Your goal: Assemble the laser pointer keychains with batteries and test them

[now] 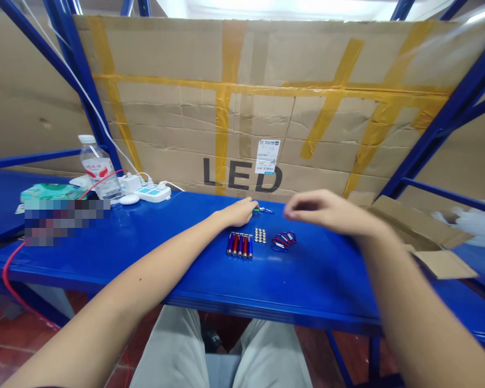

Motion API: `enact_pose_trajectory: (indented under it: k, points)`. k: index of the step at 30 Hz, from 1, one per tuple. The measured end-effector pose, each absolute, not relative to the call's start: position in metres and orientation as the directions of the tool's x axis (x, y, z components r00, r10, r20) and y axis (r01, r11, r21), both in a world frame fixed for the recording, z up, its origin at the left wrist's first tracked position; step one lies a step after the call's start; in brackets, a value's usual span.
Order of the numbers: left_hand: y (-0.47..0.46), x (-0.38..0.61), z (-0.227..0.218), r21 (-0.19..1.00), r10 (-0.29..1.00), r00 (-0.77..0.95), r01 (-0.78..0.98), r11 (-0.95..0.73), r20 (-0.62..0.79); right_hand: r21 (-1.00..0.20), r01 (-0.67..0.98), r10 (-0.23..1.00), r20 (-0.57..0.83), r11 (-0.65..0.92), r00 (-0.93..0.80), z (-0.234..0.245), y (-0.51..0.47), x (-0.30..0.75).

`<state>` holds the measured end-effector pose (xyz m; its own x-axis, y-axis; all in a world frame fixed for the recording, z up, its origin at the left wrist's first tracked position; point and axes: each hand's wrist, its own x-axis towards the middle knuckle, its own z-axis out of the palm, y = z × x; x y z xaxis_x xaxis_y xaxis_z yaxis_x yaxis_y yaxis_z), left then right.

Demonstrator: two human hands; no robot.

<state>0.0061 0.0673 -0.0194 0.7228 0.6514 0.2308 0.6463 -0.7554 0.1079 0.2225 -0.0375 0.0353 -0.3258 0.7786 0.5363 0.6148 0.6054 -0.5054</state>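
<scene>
My left hand (pixel 241 212) rests on the blue table, its fingers closed at one end of a small green metal tube (pixel 256 210). A silver-and-blue piece (pixel 267 210) sticks out to the right of it, too small to make out. My right hand (pixel 313 207) hovers above the table to the right, blurred, with fingers curled and thumb apart; nothing shows in it. Nearer me lies a row of several red, blue and purple mini flashlights (pixel 240 246). Beside them are small silver button cells (pixel 260 235) in a grid, then several red and blue carabiner clips (pixel 284 241).
A large taped cardboard sheet (pixel 178 129) marked LED stands behind the blue table (pixel 323 285). To the left are a plastic bottle (pixel 99 170), a white power strip (pixel 153 192) and a green tissue pack (pixel 50 192). An open cardboard box (pixel 420 226) stands at the right.
</scene>
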Motion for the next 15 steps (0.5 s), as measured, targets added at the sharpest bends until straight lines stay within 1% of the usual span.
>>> enact_pose_trajectory:
  k: [3, 5, 9, 12, 15]
  points:
    - [0.063, 0.007, -0.018, 0.13, 0.634, 0.727, 0.625, -0.77, 0.261, -0.472, 0.722, 0.844, 0.446, 0.506, -0.3, 0.02, -0.009, 0.213]
    - [0.06, 0.008, -0.016, 0.133, 0.605, 0.74, 0.595, -0.792, 0.293, -0.498, 0.742, 0.865, 0.452, 0.448, -0.218, 0.003, 0.011, 0.206]
    - [0.051, 0.014, -0.013, 0.106, 0.519, 0.777, 0.518, -0.849, 0.357, -0.627, 0.639, 0.89, 0.39, 0.445, -0.237, -0.024, 0.031, 0.2]
    - [0.046, 0.018, -0.012, 0.052, 0.485, 0.785, 0.506, -0.861, 0.385, -0.662, 0.605, 0.892, 0.396, 0.443, -0.22, -0.026, 0.028, 0.198]
    - [0.043, 0.019, -0.01, 0.008, 0.493, 0.774, 0.535, -0.845, 0.398, -0.672, 0.596, 0.893, 0.396, 0.439, -0.212, -0.024, 0.022, 0.197]
